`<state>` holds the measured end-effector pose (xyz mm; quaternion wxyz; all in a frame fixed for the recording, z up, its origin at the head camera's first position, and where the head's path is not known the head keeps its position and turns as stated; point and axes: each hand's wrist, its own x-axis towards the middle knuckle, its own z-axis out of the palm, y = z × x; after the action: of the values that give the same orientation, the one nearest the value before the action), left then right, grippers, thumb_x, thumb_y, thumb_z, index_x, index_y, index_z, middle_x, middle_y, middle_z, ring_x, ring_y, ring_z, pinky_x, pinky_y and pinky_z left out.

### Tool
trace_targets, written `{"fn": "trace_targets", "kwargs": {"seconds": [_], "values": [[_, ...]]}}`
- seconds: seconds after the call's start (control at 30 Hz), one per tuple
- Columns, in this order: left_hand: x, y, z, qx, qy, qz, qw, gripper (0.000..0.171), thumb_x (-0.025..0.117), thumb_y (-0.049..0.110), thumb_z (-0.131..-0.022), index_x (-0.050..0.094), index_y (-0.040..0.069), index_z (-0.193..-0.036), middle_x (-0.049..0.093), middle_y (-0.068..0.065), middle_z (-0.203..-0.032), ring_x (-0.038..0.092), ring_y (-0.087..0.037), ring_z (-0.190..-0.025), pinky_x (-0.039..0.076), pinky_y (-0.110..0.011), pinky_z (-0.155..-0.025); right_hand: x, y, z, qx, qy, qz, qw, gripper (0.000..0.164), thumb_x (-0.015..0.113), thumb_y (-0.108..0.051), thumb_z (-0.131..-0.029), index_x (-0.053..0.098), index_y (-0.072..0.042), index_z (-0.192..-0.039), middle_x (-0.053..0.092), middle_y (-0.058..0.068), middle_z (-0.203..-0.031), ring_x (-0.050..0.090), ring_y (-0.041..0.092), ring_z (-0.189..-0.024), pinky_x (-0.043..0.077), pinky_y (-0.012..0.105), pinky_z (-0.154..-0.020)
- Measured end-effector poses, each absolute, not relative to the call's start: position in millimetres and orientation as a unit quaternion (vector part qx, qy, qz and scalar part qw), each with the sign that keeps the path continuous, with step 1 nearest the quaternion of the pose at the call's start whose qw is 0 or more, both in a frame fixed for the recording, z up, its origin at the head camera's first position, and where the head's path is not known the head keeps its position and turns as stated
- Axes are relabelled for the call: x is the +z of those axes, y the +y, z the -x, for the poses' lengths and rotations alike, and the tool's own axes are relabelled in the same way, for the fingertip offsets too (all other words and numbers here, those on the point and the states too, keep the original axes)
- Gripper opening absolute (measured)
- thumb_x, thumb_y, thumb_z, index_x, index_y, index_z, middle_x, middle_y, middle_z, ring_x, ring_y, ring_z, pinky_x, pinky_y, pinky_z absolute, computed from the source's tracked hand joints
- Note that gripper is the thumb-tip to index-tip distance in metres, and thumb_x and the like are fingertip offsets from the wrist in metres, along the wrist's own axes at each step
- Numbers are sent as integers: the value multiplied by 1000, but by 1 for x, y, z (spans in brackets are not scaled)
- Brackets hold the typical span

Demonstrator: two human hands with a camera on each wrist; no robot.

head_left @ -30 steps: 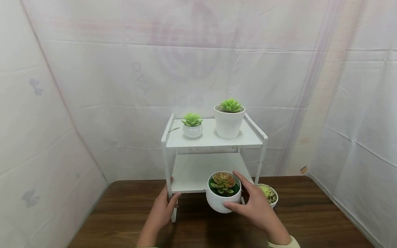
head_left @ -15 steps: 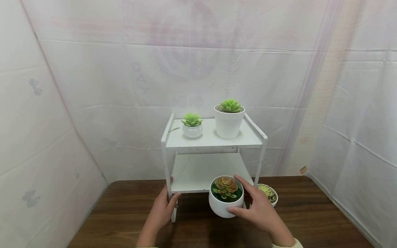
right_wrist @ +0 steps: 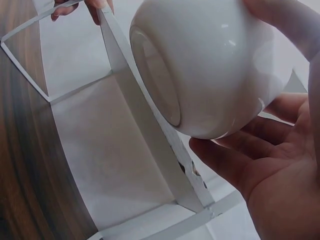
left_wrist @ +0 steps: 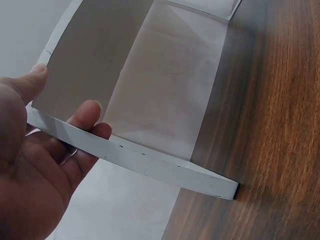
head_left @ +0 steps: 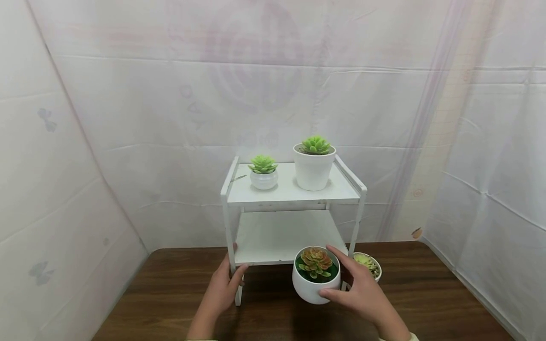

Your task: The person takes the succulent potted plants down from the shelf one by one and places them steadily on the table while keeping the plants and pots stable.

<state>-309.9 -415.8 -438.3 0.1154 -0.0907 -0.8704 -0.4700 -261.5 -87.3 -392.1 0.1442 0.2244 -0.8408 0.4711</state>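
My right hand [head_left: 360, 289] grips a round white pot [head_left: 310, 290] from its right side, with a reddish-green succulent [head_left: 315, 262] in it. The pot is held in front of the lower shelf's right front corner, and the right wrist view shows its underside lifted clear of the table. My left hand [head_left: 222, 283] holds the front left leg of the white two-tier shelf [head_left: 273, 237], thumb at the lower board's corner. In the left wrist view its fingers [left_wrist: 86, 115] curl round that leg [left_wrist: 150, 165]. No plant stands on the lower board.
On the top board are a small white pot [head_left: 264, 180] with a green succulent, at left, and a taller white pot [head_left: 313, 171], at right. Another potted succulent [head_left: 370, 265] stands on the brown wooden table [head_left: 426, 293], behind my right hand. White cloth [head_left: 170, 118] surrounds the table.
My right hand has brought the round pot down, toward me and slightly right, away from the lower board's front edge. My left hand stays on the shelf leg.
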Motion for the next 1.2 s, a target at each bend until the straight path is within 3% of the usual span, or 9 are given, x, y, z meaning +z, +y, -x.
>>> {"fn": "trace_targets", "kwargs": {"seconds": [0.17, 0.43, 1.2], "values": [[-437, -416, 309, -472, -869, 93, 116, 72, 51, 44, -99, 20, 11, -155, 64, -9, -99, 63, -20, -74, 49, -29, -64, -394, -83, 259, 482, -839, -214, 132, 82, 86, -28, -73, 44, -25, -144, 57, 8, -133, 60, 9, -114, 50, 20, -90], [-439, -416, 310, -468, -871, 92, 116, 73, 51, 44, -98, 20, 12, -155, 64, -10, -98, 62, -19, -73, 49, -28, -63, -399, -71, 263, 493, -839, -200, 111, 83, 84, -23, -75, 43, -15, -146, 55, 11, -137, 59, 8, -113, 49, 18, -89], [-440, -415, 310, -469, -869, 94, 125, 72, 51, 44, -98, 21, 11, -155, 64, -9, -100, 60, -14, -71, 49, -25, -62, -404, -46, 261, 508, -832, -196, 105, 80, 83, -13, -75, 45, -12, -145, 53, 18, -136, 59, 2, -108, 52, 20, -85]]}}
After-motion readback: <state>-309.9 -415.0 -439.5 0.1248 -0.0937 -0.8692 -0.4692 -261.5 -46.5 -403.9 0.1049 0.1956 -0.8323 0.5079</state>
